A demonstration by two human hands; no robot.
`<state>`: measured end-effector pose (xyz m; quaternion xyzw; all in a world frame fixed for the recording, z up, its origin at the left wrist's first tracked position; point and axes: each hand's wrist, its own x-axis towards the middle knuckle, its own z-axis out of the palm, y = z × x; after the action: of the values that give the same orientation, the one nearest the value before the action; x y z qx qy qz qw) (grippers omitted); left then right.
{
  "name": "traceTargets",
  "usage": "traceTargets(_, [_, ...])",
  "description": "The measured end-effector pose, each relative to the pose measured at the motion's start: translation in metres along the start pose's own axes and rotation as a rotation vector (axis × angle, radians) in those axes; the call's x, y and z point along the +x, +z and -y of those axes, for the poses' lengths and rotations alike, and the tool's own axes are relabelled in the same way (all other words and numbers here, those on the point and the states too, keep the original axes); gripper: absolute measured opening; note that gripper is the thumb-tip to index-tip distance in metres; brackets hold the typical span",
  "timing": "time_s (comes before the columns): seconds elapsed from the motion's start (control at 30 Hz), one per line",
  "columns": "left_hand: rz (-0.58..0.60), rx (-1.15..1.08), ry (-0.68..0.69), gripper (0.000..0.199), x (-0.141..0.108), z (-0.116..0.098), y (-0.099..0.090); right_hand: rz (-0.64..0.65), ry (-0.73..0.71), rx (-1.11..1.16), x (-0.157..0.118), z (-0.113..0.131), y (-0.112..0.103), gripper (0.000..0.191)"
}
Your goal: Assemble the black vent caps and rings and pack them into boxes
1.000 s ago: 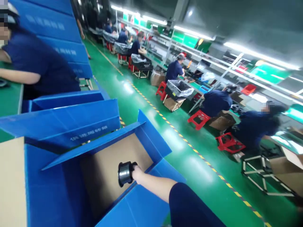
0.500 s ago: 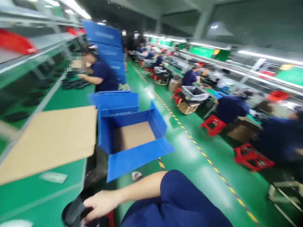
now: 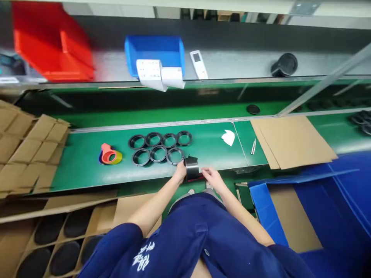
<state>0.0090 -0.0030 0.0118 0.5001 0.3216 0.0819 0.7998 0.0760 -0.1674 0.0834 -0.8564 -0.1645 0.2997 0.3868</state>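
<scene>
Fingers (image 3: pixel 182 165) of left hand (image 3: pixel 179 173), right hand (image 3: pixel 211 178) flanking a dark metal ring (image 3: pixel 192 170)

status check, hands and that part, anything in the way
left hand on dark metal cylinder; right hand at its other side; black rings just beyond it, nearest one close by

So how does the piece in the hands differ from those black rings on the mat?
The glossy dark cylinder is tall and banded; the black rings are flat and matte. The cylinder sits held between the left hand and right hand; the rings lie untouched in two rows on the green mat. Both are round and dark.
</scene>
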Motion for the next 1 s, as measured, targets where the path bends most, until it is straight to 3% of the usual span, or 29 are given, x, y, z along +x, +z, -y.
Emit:
traceTargets(0.1, [-0.002,0.233,0.057,0.019,0.018,-0.001,-0.004,-0.005,0.042,0.029,0.015,0.005,-0.014,0.055])
traceTargets(0.17, [0.041,0.404,0.097,0.016,0.032,-0.006,0.007,-0.036,0.030,0.064,0.026,0.011,-0.030,0.060])
traceTargets(0.37, [0.200,0.875,0.212,0.022,0.090,-0.026,0.085,-0.278,-0.002,0.109,0.047,0.017,-0.096,0.066])
traceTargets(0.5, [0.321,1.089,0.296,0.021,0.137,-0.035,0.136,-0.320,0.043,0.107,0.044,-0.001,-0.142,0.067])
traceTargets(0.6, [0.376,1.191,0.330,0.023,0.165,-0.038,0.160,-0.338,0.103,0.100,0.043,-0.018,-0.170,0.068])
traceTargets(0.7, [0.380,1.246,0.369,0.038,0.176,-0.037,0.167,-0.304,0.181,0.114,0.054,-0.032,-0.188,0.065])
traceTargets(0.83, [0.335,1.283,0.445,0.070,0.163,-0.027,0.154,-0.213,0.235,0.146,0.097,-0.039,-0.199,0.049])
traceTargets(1.0, [0.330,1.303,0.530,0.051,0.131,0.000,0.127,-0.210,0.262,0.194,0.202,-0.027,-0.232,0.018])
